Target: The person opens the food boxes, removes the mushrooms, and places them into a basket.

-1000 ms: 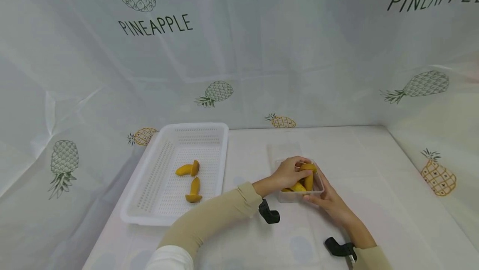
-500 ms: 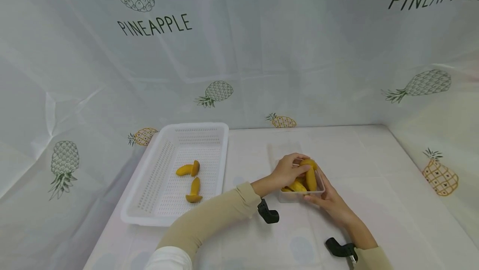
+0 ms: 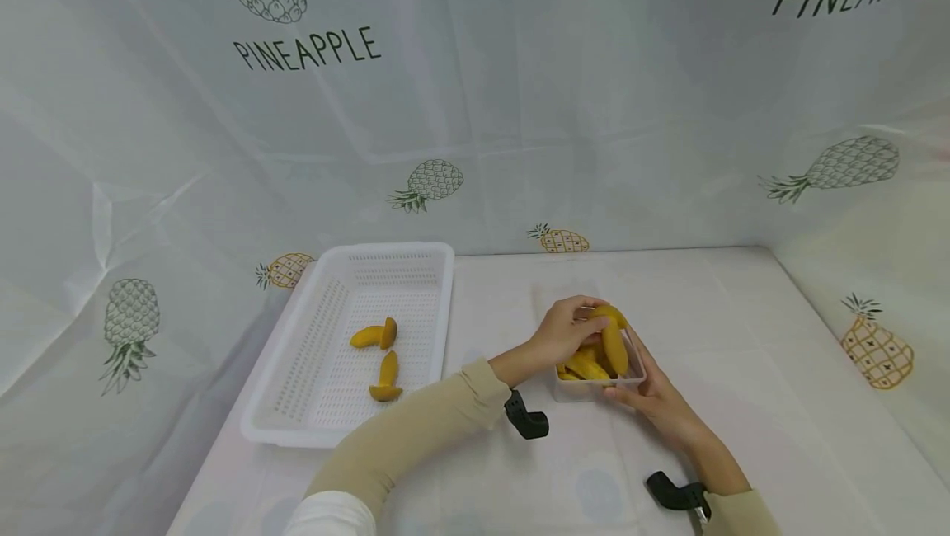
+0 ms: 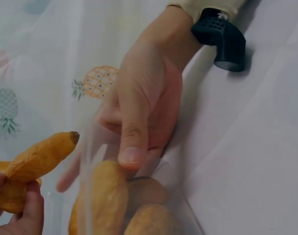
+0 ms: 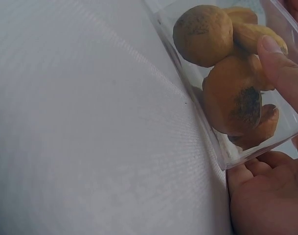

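Note:
In the head view my left hand (image 3: 560, 331) pinches a yellow-brown mushroom (image 3: 614, 346) by its cap, over a clear plastic box (image 3: 582, 390). The stem slants down toward the box's right side. Close up in the left wrist view, the held mushroom (image 4: 43, 155) shows a dark stem end. My right hand (image 3: 656, 404) grips the box at its right side, thumb on the wall and fingers spread around the corner. Several more mushrooms (image 5: 232, 95) lie jumbled inside, their round caps against the wall in the right wrist view. The left fingers partly cover the box's far side.
A white perforated basket (image 3: 297, 437) stands at the left with two mushrooms, one lying sideways (image 3: 366, 336) and one cap toward me (image 3: 386, 379). Behind the box lies a flat clear sheet (image 3: 549, 297), partly hidden. A pineapple-print curtain (image 3: 490, 107) closes off the back.
My left hand has risen slightly and shifted left with the mushroom, whose stem now tilts more. The right hand keeps its hold on the box in the same place.

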`<state>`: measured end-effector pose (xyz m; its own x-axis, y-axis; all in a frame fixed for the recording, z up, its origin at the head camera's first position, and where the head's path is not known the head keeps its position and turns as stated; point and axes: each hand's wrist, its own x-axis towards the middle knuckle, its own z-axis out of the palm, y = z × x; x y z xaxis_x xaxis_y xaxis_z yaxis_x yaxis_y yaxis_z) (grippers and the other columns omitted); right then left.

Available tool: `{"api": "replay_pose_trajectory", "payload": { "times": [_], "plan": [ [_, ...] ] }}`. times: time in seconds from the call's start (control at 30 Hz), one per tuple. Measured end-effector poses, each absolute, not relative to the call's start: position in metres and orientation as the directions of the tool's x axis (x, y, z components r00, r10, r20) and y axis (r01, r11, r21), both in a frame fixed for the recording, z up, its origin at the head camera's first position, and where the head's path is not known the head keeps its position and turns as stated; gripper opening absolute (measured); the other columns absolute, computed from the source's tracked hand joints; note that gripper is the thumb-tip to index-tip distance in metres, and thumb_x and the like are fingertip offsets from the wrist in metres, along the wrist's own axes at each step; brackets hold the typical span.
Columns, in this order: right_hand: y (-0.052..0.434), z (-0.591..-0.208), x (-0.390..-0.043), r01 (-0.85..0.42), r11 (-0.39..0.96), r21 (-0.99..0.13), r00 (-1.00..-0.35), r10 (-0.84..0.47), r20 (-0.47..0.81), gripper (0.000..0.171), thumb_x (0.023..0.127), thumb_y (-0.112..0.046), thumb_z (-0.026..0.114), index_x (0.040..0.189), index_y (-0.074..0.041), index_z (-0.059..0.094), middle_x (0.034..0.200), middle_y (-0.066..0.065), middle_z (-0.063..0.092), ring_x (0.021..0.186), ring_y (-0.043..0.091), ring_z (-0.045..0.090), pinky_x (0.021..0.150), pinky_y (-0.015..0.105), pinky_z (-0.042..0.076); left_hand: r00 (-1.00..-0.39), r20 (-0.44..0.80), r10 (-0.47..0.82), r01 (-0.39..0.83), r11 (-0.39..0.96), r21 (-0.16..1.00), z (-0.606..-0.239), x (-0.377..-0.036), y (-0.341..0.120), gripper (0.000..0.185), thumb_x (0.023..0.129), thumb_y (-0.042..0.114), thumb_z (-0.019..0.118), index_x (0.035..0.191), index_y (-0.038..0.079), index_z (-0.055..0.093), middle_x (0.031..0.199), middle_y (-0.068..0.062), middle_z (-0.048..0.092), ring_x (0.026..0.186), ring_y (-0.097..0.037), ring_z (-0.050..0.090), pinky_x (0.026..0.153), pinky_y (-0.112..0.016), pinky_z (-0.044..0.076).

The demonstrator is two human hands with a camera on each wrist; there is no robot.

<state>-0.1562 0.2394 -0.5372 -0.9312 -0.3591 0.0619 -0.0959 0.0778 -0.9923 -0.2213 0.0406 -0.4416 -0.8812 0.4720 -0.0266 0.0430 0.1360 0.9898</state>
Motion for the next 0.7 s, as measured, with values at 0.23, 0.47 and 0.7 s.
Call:
{"api": "replay_pose_trajectory", "payload": {
  "times": [0.23,0.47,0.7],
  "plan": [
    [0.240,-0.537,-0.158,-0.120,0.097,-0.988,-0.932,-0.354,0.079,0.104,0.093,0.000,0.068,0.161,-0.030,-0.004,0.163,0.022,-0.014,0.110,0.016,0.058,0.069,0.023,0.054,-0.892,-0.022,0.452,0.009,0.065,0.998,-0.429,-0.231,0.033,0.031,0.100,0.010,0.062,0.130,-0.001,0.060,0.116,-0.010,0.066,0.101,-0.019,0.069,0.086,-0.037,0.057],
    [0.239,-0.535,-0.159,-0.117,0.075,-0.990,-0.930,-0.357,0.083,0.105,0.092,0.000,0.069,0.161,-0.029,-0.004,0.164,0.021,-0.007,0.143,0.033,0.021,0.085,0.018,0.051,-0.901,-0.033,0.433,-0.060,-0.047,0.997,-0.413,-0.239,0.020,0.031,0.100,0.005,0.059,0.130,-0.005,0.059,0.117,-0.015,0.066,0.106,-0.025,0.068,0.090,-0.041,0.055],
    [0.239,-0.537,-0.157,-0.110,0.044,-0.993,-0.926,-0.368,0.086,0.105,0.092,0.002,0.068,0.161,-0.026,-0.006,0.165,0.019,-0.009,0.146,0.046,-0.009,0.094,0.015,0.045,-0.913,-0.044,0.405,-0.106,-0.132,0.986,-0.396,-0.242,-0.009,0.035,0.102,0.004,0.056,0.135,-0.006,0.054,0.123,-0.023,0.063,0.112,-0.032,0.065,0.090,-0.036,0.055]
  ]
}}
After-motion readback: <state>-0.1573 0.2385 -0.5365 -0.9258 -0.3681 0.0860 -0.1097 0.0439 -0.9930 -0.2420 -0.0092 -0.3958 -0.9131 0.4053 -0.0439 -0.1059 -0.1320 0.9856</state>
